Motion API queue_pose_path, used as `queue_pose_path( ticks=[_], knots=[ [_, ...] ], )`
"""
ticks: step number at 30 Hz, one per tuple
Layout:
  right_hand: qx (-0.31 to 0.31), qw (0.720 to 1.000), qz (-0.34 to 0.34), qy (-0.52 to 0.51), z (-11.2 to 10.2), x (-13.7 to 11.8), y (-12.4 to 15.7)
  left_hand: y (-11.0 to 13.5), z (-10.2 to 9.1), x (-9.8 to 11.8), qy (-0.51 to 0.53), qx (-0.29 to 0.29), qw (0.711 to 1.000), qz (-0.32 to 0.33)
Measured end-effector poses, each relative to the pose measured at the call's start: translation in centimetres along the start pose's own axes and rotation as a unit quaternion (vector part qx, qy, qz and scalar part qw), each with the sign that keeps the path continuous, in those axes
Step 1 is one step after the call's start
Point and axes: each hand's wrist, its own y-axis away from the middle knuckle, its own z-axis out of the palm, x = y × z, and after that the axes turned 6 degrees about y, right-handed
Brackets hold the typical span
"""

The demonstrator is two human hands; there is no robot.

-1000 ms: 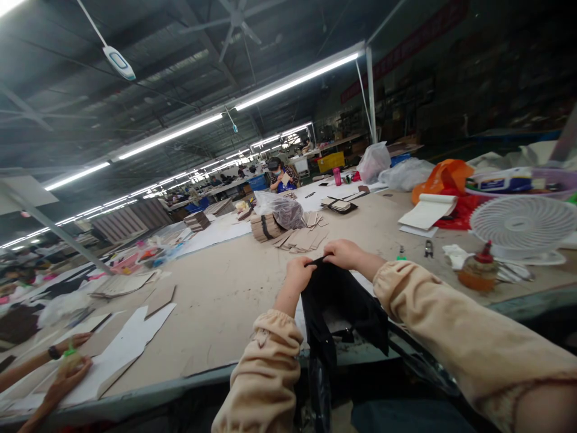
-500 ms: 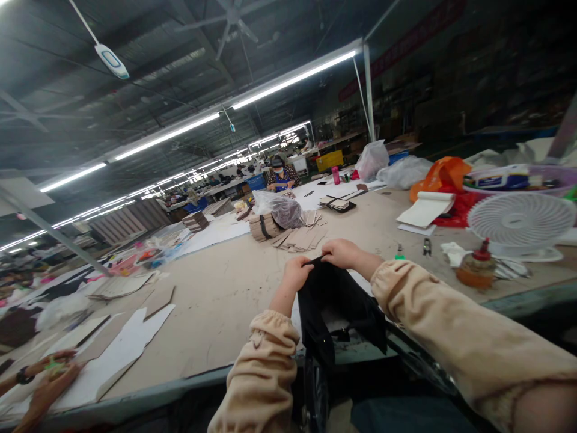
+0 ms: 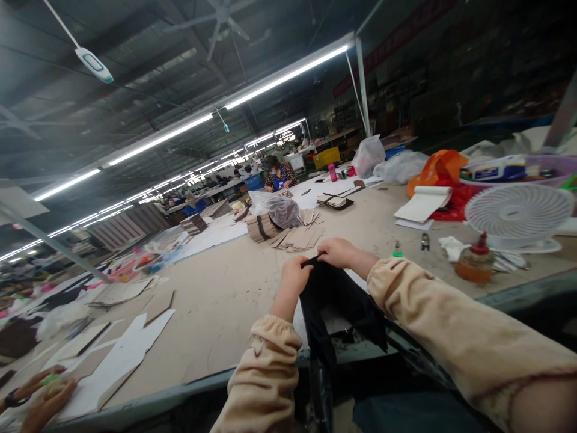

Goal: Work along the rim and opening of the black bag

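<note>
A black fabric bag [image 3: 322,294] with straps hangs at the table's near edge, its lower part over the side. My left hand [image 3: 295,275] is closed on the upper edge of the bag, fingers pinched together. Close beside it, my right hand [image 3: 336,251] grips the same edge from the right. Between the two hands a short stretch of the black edge shows. Part of the bag's inside is dark and hard to make out. White paper [image 3: 299,322] lies partly under the bag.
Ahead lie a bundle of cardboard pieces [image 3: 262,228] and loose pieces [image 3: 300,239]. To the right are a small green-based bottle [image 3: 397,248], clippers [image 3: 425,241], a bottle of amber liquid [image 3: 475,264] and a white fan [image 3: 518,210]. A co-worker's hands [image 3: 49,391] work at lower left.
Both my hands keep their hold on the bag's edge, almost unmoved. The view has shifted slightly. At lower left the co-worker's hands have moved a little down.
</note>
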Motion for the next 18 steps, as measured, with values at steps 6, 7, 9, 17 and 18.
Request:
queue_pose_path(
  ticks=[6,7,9,17,18],
  knots=[
    [0.004,1.000,0.005,0.001,0.2,-0.2,0.3,-0.8,0.4,1.0,-0.084,-0.014,0.996,0.041],
    [0.002,1.000,0.009,-0.001,0.3,-0.1,0.2,-1.1,0.6,1.0,-0.095,-0.019,0.994,0.043],
    [-0.001,1.000,0.017,-0.005,0.4,0.0,-0.1,-1.7,0.7,1.0,-0.111,-0.029,0.992,0.047],
    [0.015,0.999,-0.033,-0.019,0.5,-0.1,1.1,0.0,-0.2,2.6,-0.152,-0.028,0.988,0.030],
    [0.018,0.998,-0.052,-0.032,1.1,0.5,0.9,0.0,0.1,2.7,-0.160,-0.024,0.987,0.020]
  ],
)
